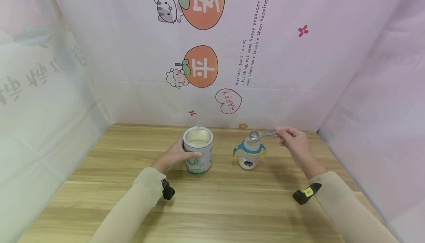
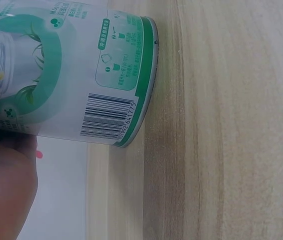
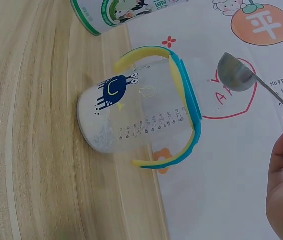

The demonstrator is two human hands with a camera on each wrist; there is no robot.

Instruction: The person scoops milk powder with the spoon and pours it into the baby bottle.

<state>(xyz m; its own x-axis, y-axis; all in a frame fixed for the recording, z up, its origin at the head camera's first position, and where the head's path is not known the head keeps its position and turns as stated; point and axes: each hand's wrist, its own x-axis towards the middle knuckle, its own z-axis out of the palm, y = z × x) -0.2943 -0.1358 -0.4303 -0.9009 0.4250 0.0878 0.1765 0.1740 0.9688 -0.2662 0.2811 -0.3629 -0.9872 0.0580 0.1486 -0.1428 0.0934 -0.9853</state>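
Note:
My left hand [image 1: 174, 155] grips a white and green milk powder can [image 1: 200, 161] from its left side, thumb across the front. The can stands upright without a lid, pale powder showing inside. To its right, a clear baby bottle [image 3: 146, 107] with a blue and yellow two-handled collar stands open-topped on the table. White powder lies at the bottom of the bottle. My right hand [image 1: 297, 145] pinches the handle end of a metal measuring spoon [image 1: 255, 136], whose bowl hangs just above the bottle's mouth. Bare metal shows in the bowl in the head view.
The wood-grain table [image 1: 212, 206] extends in front of the can and bottle. A printed cloth [image 1: 275, 58] hangs close behind them, with more cloth at both sides. Each sleeve carries a black wrist camera [image 1: 168, 190].

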